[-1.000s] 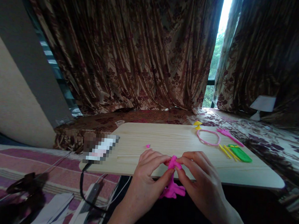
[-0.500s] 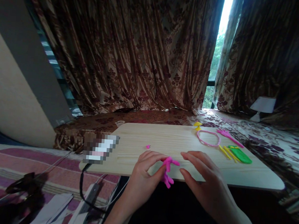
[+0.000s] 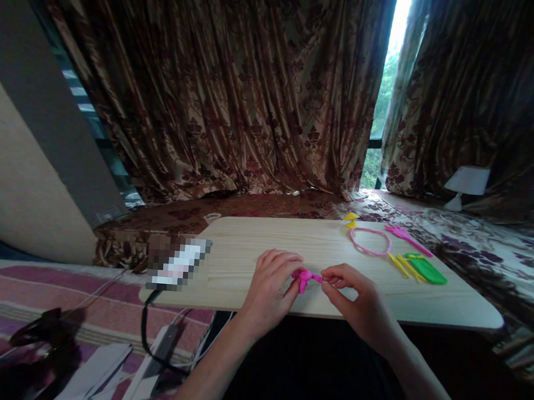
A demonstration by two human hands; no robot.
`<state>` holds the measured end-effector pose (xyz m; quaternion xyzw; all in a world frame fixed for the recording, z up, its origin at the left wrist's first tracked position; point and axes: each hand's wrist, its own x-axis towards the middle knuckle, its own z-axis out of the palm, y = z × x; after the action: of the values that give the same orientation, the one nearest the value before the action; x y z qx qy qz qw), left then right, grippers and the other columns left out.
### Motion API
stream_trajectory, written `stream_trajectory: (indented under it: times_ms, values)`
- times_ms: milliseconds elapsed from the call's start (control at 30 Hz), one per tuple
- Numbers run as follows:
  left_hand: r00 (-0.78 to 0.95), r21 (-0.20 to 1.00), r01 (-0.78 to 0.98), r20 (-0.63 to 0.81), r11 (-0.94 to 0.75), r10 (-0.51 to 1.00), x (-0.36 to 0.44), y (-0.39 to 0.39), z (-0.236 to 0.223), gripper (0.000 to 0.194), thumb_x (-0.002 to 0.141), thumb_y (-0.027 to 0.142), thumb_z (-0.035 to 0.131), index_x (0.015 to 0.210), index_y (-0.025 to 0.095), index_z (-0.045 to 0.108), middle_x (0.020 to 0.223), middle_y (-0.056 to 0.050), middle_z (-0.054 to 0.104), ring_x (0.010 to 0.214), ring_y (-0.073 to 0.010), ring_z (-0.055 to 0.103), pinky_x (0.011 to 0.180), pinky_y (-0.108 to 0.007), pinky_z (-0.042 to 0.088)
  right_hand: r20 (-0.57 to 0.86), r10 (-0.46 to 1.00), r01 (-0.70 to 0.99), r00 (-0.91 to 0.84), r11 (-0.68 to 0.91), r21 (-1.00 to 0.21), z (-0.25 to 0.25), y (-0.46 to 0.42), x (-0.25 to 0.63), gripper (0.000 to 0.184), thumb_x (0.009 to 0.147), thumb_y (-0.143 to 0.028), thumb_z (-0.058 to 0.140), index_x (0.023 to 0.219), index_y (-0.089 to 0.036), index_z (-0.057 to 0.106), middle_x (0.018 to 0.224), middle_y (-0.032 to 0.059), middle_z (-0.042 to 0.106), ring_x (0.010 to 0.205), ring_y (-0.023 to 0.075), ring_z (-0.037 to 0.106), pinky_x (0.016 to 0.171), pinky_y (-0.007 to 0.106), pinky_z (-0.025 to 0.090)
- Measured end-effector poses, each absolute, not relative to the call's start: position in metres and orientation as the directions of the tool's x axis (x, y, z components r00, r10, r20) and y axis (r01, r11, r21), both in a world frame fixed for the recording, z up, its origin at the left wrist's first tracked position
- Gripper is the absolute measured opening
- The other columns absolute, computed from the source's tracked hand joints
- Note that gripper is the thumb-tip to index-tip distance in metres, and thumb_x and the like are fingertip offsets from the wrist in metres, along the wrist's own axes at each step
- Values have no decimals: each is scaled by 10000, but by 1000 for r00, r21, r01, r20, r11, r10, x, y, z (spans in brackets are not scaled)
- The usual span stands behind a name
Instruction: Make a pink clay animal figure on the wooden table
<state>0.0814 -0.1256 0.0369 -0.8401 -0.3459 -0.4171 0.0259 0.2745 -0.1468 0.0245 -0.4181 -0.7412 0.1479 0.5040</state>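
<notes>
My left hand [image 3: 270, 288] holds a small bright pink figure of modelling clay [image 3: 304, 279] between thumb and fingers, just above the near edge of the table. The figure has several stubby limbs, and part of it is hidden by my fingers. My right hand [image 3: 359, 300] pinches the tip of a limb that points right, with thumb and forefinger closed on it.
On the pale wooden table [image 3: 246, 232] lie a pink twisted ring [image 3: 369, 253], a yellow piece [image 3: 351, 217], a pink hand-shaped piece [image 3: 409, 239], yellow sticks [image 3: 403, 267] and a flat green piece [image 3: 428, 271]. A blurred-out device [image 3: 181, 264] sits at the left edge.
My right hand has come left and closed on the figure's limb. My left hand has tilted and raised the figure slightly. The small pink bit on the table is now out of sight.
</notes>
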Motion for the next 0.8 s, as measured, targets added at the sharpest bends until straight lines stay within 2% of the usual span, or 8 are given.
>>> stream_trajectory:
  times_ms: [133, 300, 467, 567, 667, 800]
  values:
    - [498, 183, 591, 683, -786, 534, 87, -100, 30, 237, 795, 103, 563, 990, 225, 617, 1059, -44, 682, 1057, -220, 544, 1016, -456, 296, 605, 780, 478, -158, 597, -645, -2, -122, 281, 168, 818, -155, 563, 957, -189, 650, 883, 37, 669, 786, 161, 628, 683, 302, 530]
    - [529, 164, 594, 658, -788, 536, 88, -98, 31, 231, 816, 129, 540, 1014, 221, 613, 990, -46, 691, 1038, -217, 547, 1005, -442, 305, 614, 777, 475, -137, 596, -648, -15, -112, 277, 282, 828, -153, 548, 1102, -187, 605, 1004, 66, 645, 839, 161, 616, 724, 319, 530]
    - [550, 156, 582, 647, -798, 528, 89, -103, 36, 233, 806, 110, 538, 994, 222, 619, 941, -33, 694, 1008, -205, 554, 972, -410, 334, 622, 765, 470, -166, 616, -632, -7, -119, 274, 174, 864, -186, 523, 974, -193, 658, 904, 48, 650, 804, 153, 613, 722, 300, 522]
    - [551, 156, 578, 650, -801, 524, 89, -104, 38, 234, 804, 111, 542, 990, 226, 627, 945, -36, 695, 1004, -210, 554, 971, -417, 334, 635, 759, 476, -144, 616, -627, 0, -125, 273, 191, 871, -230, 532, 1026, -191, 635, 951, 63, 655, 836, 162, 618, 703, 295, 523]
    - [552, 159, 574, 649, -803, 523, 90, -104, 37, 231, 811, 133, 553, 1007, 228, 628, 957, -43, 695, 1014, -219, 549, 977, -431, 324, 649, 750, 484, -131, 620, -618, 6, -130, 269, 236, 839, -260, 591, 1062, -188, 619, 1007, 78, 645, 918, 188, 606, 771, 332, 512]
    - [556, 167, 567, 645, -806, 524, 91, -105, 37, 210, 842, 173, 536, 1027, 222, 620, 947, -48, 692, 990, -222, 553, 980, -439, 316, 655, 745, 496, -130, 621, -607, 10, -133, 264, 215, 810, -235, 630, 1020, -188, 631, 978, 73, 635, 926, 201, 592, 843, 374, 479]
